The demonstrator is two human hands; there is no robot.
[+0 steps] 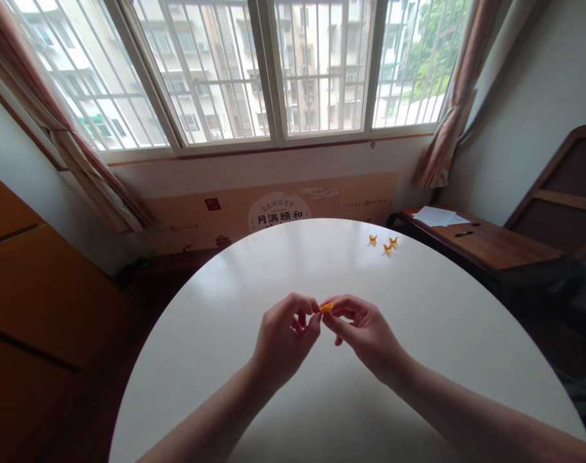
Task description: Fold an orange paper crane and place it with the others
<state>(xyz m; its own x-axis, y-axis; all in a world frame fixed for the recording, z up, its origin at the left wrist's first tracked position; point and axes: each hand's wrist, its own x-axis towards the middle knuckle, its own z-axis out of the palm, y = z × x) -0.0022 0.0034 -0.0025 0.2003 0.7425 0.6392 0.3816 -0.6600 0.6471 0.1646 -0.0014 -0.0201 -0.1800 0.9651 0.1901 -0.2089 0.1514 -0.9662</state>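
A small folded piece of yellow-orange paper (327, 308) is pinched between my two hands, above the middle of the white round table (201, 360). My left hand (289, 331) grips its left end with thumb and forefinger. From the other side, my right hand (363, 328) pinches the paper between thumb and fingers. The fingertips partly cover it, so its exact folded shape is hard to make out. Toward the far right of the tabletop stand three little yellow-orange paper cranes, one on the left (372, 240), one in front (387, 249) and one on the right (394, 242).
Right of the table, a low wooden table (519, 241) carries white paper sheets (440, 216) and a black pen (464, 234). A wooden chair (558, 186) stands behind it. Barred windows (322, 71) and a printed cardboard panel (322, 199) lie beyond. An orange-brown cabinet (47, 276) is at left.
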